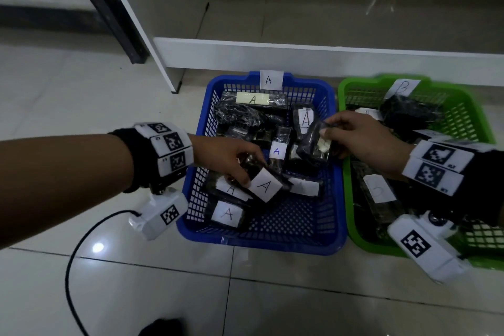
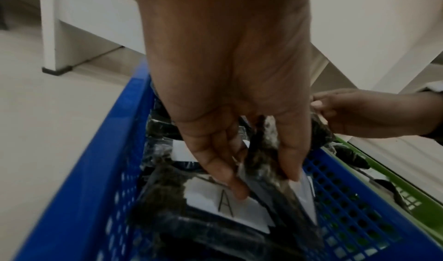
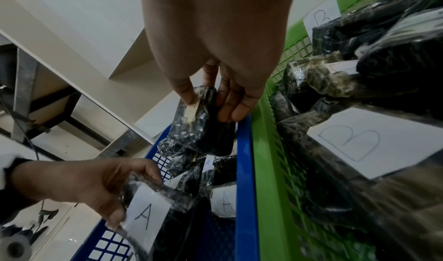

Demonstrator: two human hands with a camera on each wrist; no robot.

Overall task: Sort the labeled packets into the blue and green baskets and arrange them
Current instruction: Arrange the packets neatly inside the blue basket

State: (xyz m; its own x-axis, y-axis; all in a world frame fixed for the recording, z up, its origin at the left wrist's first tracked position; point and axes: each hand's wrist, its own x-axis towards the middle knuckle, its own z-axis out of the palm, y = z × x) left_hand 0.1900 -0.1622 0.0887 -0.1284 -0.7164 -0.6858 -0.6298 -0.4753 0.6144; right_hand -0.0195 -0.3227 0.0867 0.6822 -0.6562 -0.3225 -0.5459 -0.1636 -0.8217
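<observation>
Head view — the left hand [image 1: 229,157] is pinching an A-labelled packet [image 1: 263,185] low over the blue basket [image 1: 272,243], long axis slanting toward the near right. Further in, the right hand [image 1: 362,142] is gripping a black crinkly packet [image 1: 313,144] beside the green basket [image 1: 346,172] — label unreadable.

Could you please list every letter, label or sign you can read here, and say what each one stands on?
"A": tag on the blue basket's far rim.
"A": paper labels on six of its packets, including the one the left hand holds.
"B": tag on the green basket.
"B": packet label inside it.
Unreadable: the label on the right hand's packet; wristband codes.
</observation>
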